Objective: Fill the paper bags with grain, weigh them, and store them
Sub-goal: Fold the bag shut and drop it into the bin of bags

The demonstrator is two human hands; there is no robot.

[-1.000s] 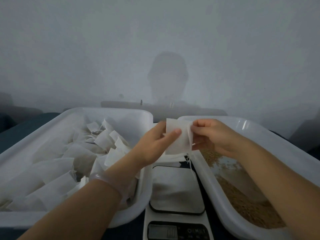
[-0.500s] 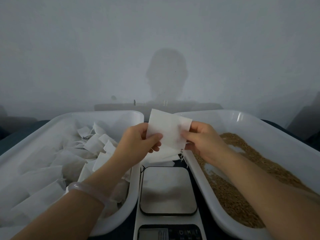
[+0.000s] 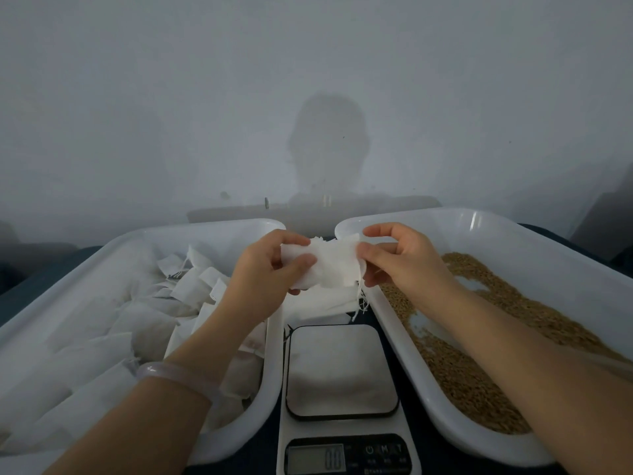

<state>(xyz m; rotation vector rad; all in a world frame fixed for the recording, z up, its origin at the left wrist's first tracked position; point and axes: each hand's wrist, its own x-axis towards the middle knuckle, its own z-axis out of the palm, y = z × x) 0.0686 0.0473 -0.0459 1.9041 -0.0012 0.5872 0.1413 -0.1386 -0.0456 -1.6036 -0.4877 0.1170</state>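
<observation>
Holding a small, crumpled white paper bag in the air, just past the far end of a white digital kitchen scale with a steel platter. Pinching the bag's left edge between thumb and fingers of the left hand, a pale translucent bangle sitting on that wrist. Pinching the right edge with thumb and forefinger of the right hand, frayed threads dangling beneath. Seemingly working the mouth open, judging by the bunched paper, though not yet showing a clear opening. Sitting to the left, a wide white plastic storage tub heaped with more white bags; sitting to the right, a matching white plastic grain tub holding loose golden-brown grain with bare patches. Lying flat under the held bag, a few spare bags. Reading zero on the display, as far as legible. Doing this well probably meaning sliding the two paper layers apart gently rather than tugging, the thin paper looking easy to tear. Also keeping the threads clear of the mouth, and opening it fully before swinging right, over the grain, for scooping.
</observation>
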